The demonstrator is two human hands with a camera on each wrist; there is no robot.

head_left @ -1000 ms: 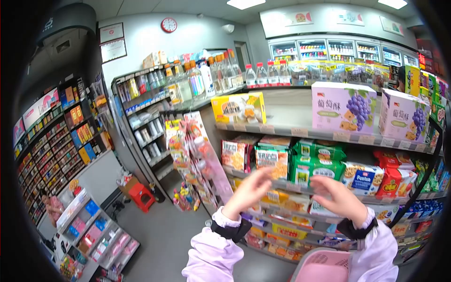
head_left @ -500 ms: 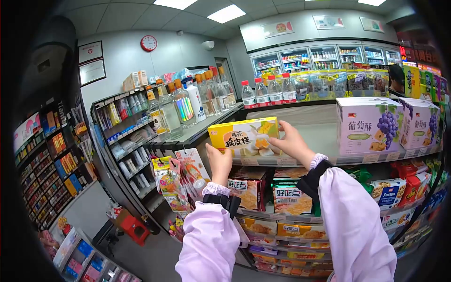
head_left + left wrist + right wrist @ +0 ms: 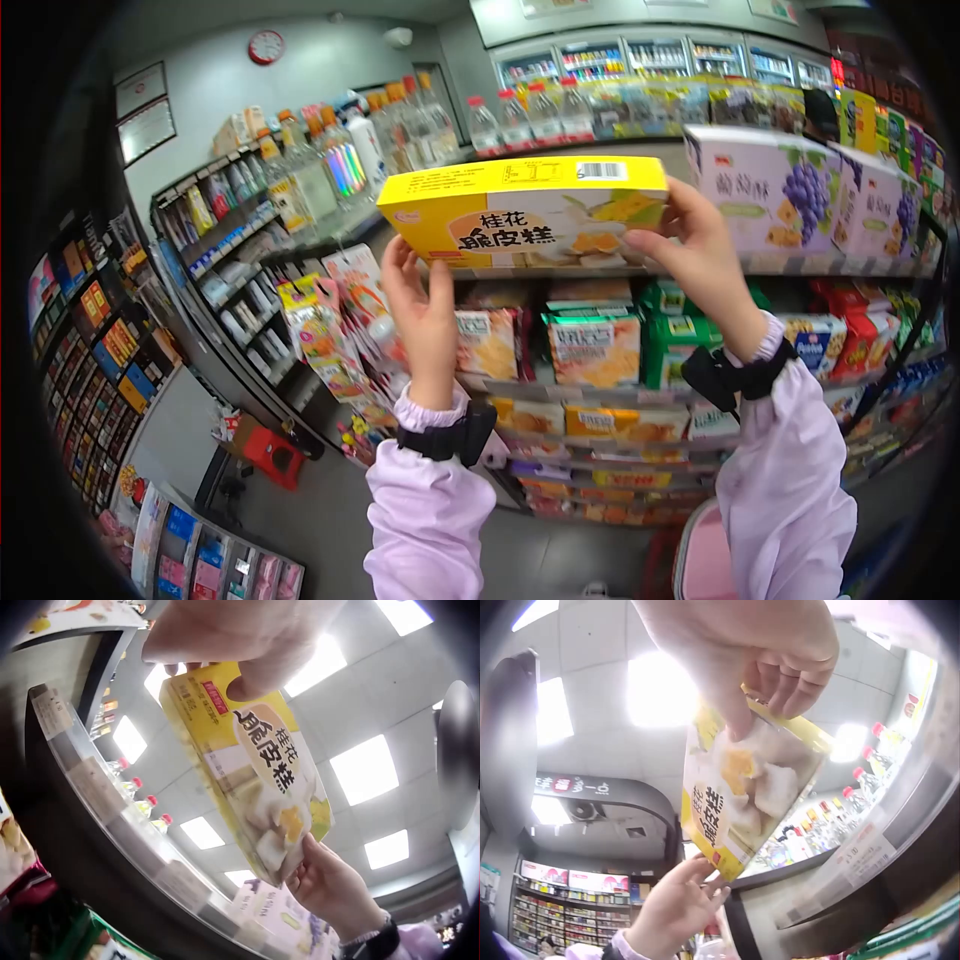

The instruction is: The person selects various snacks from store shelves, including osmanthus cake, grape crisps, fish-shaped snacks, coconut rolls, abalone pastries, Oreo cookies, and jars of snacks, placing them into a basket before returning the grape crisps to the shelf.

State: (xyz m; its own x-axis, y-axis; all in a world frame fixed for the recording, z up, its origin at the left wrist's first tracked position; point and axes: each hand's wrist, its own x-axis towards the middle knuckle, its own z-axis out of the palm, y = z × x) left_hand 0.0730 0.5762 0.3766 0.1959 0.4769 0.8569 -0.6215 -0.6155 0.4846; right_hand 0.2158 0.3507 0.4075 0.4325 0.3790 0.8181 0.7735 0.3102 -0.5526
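Both hands hold a yellow-and-white box of pastry (image 3: 540, 225) up in front of the shelf, its printed front and barcoded top showing in the head view. My left hand (image 3: 420, 310) grips the lower left corner, thumb on the front and fingers behind. At the opposite end, my right hand (image 3: 705, 265) pinches the box with its thumb on the front face. The left wrist view shows the box (image 3: 259, 769) slanting between the left hand (image 3: 232, 637) and the right hand (image 3: 330, 889). From the right wrist, the front's pastry picture (image 3: 754, 780) is visible below the thumb.
Two purple-and-white grape pastry boxes (image 3: 765, 195) stand on the top shelf at right. Packaged biscuits (image 3: 595, 345) fill lower shelves. Clear bottles (image 3: 400, 130) line the counter at left, beside hanging snack bags (image 3: 325, 330). A pink basket (image 3: 705, 550) is low at right.
The hands, first apart and empty, have taken hold of the yellow box on the top shelf. It is now lifted off, nearer the head camera, and tipped so its top shows.
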